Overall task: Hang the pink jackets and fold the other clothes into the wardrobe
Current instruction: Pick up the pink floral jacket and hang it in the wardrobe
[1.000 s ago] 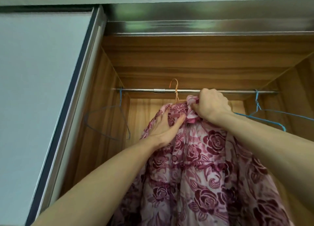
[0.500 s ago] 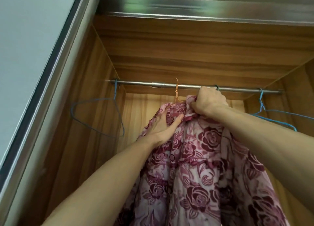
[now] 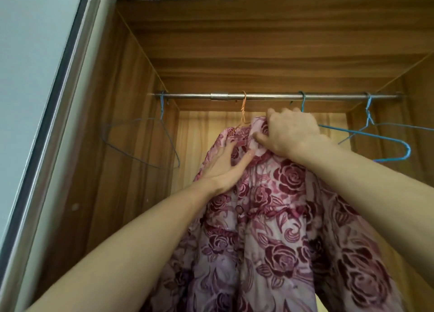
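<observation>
Clenched on the jacket [image 3: 277, 217] collar, right hand [image 3: 290, 133] sits just below the rail [image 3: 277, 97]; left hand [image 3: 225, 166] lies flat, fingers loose, on the front. Jacket hangs from the orange hanger [image 3: 243, 109], hook over the rail, approx. straight above the grip; 3 blue hangers spare.

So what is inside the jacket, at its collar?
An orange hanger: its hook is over the rail, one shoulder wire shows. The rest is covered by the jacket and the right hand.
</observation>
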